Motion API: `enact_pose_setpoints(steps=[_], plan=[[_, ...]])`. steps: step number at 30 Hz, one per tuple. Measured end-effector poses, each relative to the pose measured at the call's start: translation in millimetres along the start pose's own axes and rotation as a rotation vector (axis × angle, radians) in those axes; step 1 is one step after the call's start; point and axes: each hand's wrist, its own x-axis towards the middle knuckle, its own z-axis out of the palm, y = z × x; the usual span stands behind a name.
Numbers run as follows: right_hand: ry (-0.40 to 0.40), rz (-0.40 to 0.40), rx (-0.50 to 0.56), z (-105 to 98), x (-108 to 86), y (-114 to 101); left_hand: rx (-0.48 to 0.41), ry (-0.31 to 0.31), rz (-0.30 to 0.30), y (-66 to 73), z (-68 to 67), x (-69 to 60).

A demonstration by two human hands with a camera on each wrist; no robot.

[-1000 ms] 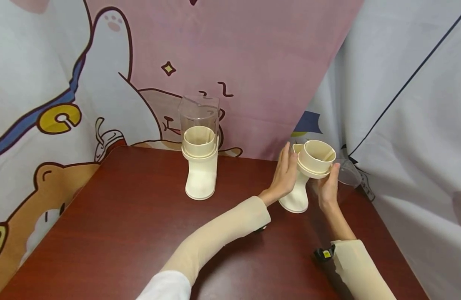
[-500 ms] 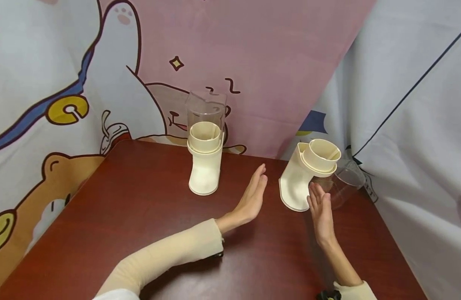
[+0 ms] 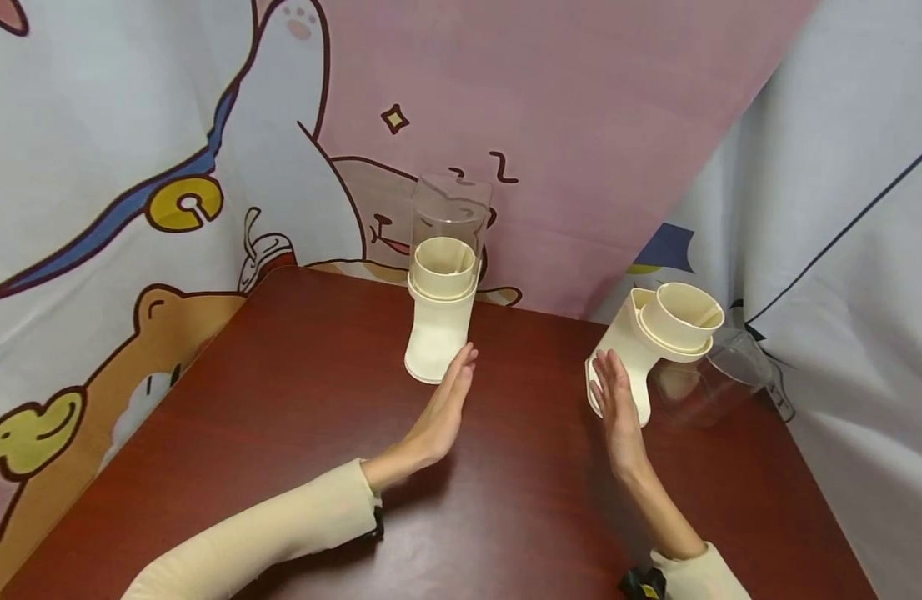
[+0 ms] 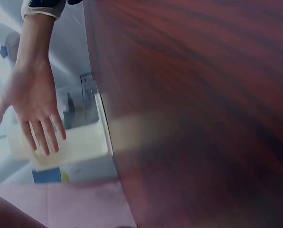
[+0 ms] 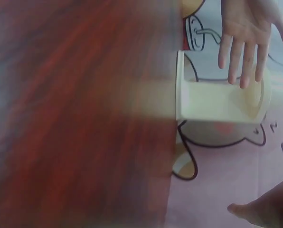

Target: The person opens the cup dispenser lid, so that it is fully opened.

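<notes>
There are two hands, one left hand [image 3: 431,425] and one right hand [image 3: 621,417], and two sleeves, a left sleeve [image 3: 281,527] and a right sleeve [image 3: 701,577]. The table [image 3: 506,500] is one. Cream stands come to two, the left stand [image 3: 437,337] and the right stand [image 3: 618,333], each with one round collar. Clear containers seem to number two, an upright container [image 3: 452,200] and a tilted container [image 3: 719,379], though see-through walls make that count less certain. The backdrop shows one printed bell [image 3: 161,207] and one printed star [image 3: 394,118].
</notes>
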Motion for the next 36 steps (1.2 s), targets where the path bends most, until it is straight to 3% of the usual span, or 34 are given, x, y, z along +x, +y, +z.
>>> enact_pose_setpoints(steps=[4,9,14,20,24,27,33,36], plan=[[-0.041,-0.018,-0.033,16,8.3,-7,-0.016,0.060,0.016,-2.6,-21.1,-5.6],[-0.075,-0.049,-0.038,36,25.9,-15,-0.049,0.138,0.077,-4.1,-45.6,-0.7],[-0.105,-0.081,-0.076,62,54.8,-20,-0.024,0.212,0.107,1.8,-71.0,16.8],[-0.112,-0.056,-0.160,112,84.2,-23,0.022,0.278,0.106,7.5,-93.1,46.1],[-0.098,-0.018,-0.219,146,98.4,-23,0.025,0.267,0.133,8.5,-94.1,67.6],[-0.087,-0.004,-0.236,165,100.9,-20,0.033,0.254,0.133,6.7,-88.5,73.5],[-0.032,-0.013,-0.166,175,102.7,-11,0.042,0.264,0.150,12.6,-67.4,60.3],[0.004,-0.023,-0.117,173,108.8,-9,0.105,0.266,0.122,22.1,-50.2,50.1]])
